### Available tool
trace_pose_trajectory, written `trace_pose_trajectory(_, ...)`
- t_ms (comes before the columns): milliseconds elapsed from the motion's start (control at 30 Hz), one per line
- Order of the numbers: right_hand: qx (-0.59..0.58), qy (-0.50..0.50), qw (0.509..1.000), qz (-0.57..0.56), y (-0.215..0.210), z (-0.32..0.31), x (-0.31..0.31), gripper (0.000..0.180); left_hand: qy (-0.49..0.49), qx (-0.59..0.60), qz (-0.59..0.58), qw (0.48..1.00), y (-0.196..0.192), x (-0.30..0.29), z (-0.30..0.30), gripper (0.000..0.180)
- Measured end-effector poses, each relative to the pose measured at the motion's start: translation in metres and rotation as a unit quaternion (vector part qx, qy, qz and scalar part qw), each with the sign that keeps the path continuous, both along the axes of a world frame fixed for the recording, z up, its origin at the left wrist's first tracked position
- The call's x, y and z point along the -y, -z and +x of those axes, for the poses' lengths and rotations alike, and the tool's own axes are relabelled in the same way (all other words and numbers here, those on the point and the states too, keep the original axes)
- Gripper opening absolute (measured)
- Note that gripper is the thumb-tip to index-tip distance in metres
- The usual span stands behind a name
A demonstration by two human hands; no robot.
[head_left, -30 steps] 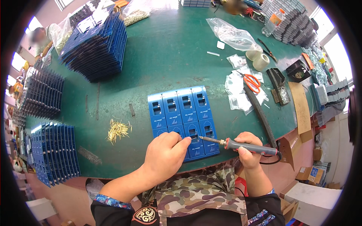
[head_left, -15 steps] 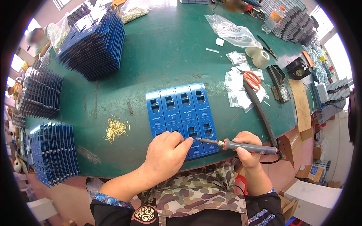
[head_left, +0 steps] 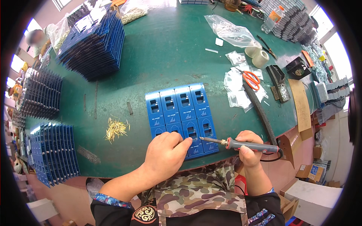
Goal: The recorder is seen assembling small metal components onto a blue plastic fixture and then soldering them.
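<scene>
A blue circuit board panel [head_left: 173, 115], split into several sections with cut-out slots, lies on the green table in front of me. My left hand [head_left: 166, 152] rests over its near edge, fingers closed in a pinch at one of the lower slots; whatever the fingertips hold is too small to make out. In my right hand [head_left: 249, 148] is a soldering iron [head_left: 252, 146] with a grey and red handle. Its tip points left above the panel's lower right section, a little apart from my left fingertips. A pile of thin yellow pins [head_left: 116, 129] lies left of the panel.
Stacks of blue panels [head_left: 94, 45] stand at the left. To the right are orange-handled scissors [head_left: 251, 80] on small plastic bags, a dark strip [head_left: 262, 115], a black soldering stand [head_left: 278, 81] and tape rolls [head_left: 260, 58]. A bottle [head_left: 273, 19] stands far right.
My right hand has drawn the soldering iron slightly to the right, taking its tip away from my left fingertips. The left hand and the panel stay nearly still.
</scene>
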State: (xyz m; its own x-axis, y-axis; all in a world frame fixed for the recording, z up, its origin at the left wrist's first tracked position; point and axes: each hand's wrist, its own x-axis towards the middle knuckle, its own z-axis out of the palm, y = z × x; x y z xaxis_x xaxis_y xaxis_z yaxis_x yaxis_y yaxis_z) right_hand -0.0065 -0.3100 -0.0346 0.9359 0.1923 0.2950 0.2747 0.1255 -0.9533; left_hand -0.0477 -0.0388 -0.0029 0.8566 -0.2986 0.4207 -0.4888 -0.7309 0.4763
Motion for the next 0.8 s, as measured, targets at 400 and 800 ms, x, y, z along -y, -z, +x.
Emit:
trace_pose_trajectory(400, 0.100, -0.043, 0.992, -0.068, -0.0033, 0.0058, -0.0018, 0.021, 0.007, -0.001, 0.006, 1.000, 0.0006, 0.0013, 0.0003, 0.019)
trace_pose_trajectory(800, 0.108, -0.037, 0.990, -0.084, -0.0031, 0.0056, -0.0010, 0.021, 0.009, -0.001, 0.013, 1.000, 0.0002, 0.0019, 0.0003, 0.018)
